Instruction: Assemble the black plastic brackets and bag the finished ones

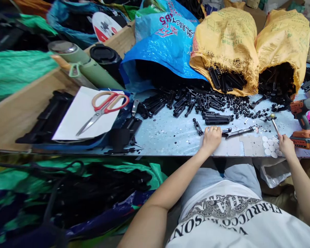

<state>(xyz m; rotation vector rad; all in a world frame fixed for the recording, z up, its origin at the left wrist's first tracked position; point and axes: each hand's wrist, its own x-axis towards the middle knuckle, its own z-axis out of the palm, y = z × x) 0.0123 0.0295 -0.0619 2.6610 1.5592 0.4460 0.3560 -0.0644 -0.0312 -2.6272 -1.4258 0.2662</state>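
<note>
My left hand (212,138) is closed at the bench's front edge, around the end of a dark part (226,130) that sticks out to its right. Beside that lies a long black bar (239,132). A short black plastic piece (197,126) rests just left of the hand. My right hand (286,145) grips a small hammer (275,124) by its handle, its brassy head raised toward the back of the bench. Near this hand are several white round discs (270,146). Black assembled parts (218,119) lie beyond my left hand.
Red-handled scissors (103,109) lie on white card (69,119) at left. A blue bag (162,51) and yellow sacks (227,38) (284,38) spill black parts and pins (239,106) onto the blue bench (165,137). A cordless drill (303,122) stands at right.
</note>
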